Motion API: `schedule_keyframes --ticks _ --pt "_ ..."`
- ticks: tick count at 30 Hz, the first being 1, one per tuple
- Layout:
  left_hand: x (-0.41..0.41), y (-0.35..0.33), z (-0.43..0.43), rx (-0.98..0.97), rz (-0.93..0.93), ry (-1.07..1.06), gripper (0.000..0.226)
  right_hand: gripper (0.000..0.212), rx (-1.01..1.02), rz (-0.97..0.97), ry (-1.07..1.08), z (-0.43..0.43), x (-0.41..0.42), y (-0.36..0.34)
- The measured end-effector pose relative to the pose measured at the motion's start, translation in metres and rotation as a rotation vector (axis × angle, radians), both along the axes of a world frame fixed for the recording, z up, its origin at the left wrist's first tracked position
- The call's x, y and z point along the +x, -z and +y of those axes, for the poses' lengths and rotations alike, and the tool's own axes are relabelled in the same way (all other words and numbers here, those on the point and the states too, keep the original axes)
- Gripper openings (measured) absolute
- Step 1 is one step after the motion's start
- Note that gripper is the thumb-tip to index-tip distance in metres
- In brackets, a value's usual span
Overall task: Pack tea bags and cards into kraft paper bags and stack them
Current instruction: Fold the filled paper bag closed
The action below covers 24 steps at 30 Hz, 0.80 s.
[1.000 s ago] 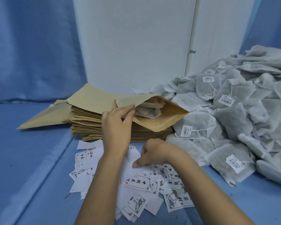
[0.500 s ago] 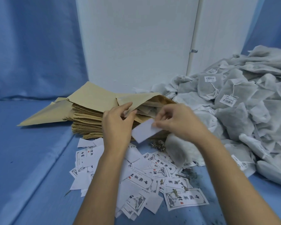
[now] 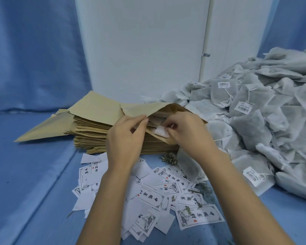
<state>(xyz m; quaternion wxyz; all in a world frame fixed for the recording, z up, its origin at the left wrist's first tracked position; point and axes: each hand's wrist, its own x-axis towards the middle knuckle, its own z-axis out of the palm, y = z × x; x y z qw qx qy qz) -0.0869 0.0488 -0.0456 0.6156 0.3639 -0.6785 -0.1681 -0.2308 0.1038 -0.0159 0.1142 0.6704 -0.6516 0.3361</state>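
Left hand (image 3: 126, 137) pinches kraft bag (image 3: 136, 110) mouth (held open); right hand (image 3: 187, 131) grips card (image 3: 160, 132) inside

Blue curtains (image 3: 34, 59) flank a white panel (image 3: 140, 46) (a small metal clip (image 3: 206, 54) on its seam); blue cloth covers the bench (image 3: 25, 174).

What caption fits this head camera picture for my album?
Left hand holds a kraft bag open; right hand pinches a white card at its mouth.
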Motion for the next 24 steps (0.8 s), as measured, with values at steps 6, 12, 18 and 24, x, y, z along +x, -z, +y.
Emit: schedule_keyframes --ticks 6,12,18,24 --pt "-0.002 0.000 0.005 -0.155 -0.028 -0.027 0.018 0.016 -0.188 -0.079 0.015 0.001 0.006 -0.003" --pt "-0.001 -0.002 0.008 -0.159 -0.042 -0.035 0.019 0.015 -0.202 -0.102 -0.008 0.002 0.004 -0.002" --pt "-0.002 -0.002 0.011 -0.247 -0.052 -0.033 0.014 0.013 -0.105 -0.038 0.033 -0.006 0.007 0.008" --pt "-0.005 0.001 0.011 -0.307 -0.013 -0.020 0.012 0.020 -0.064 -0.081 0.089 -0.005 0.004 0.004"
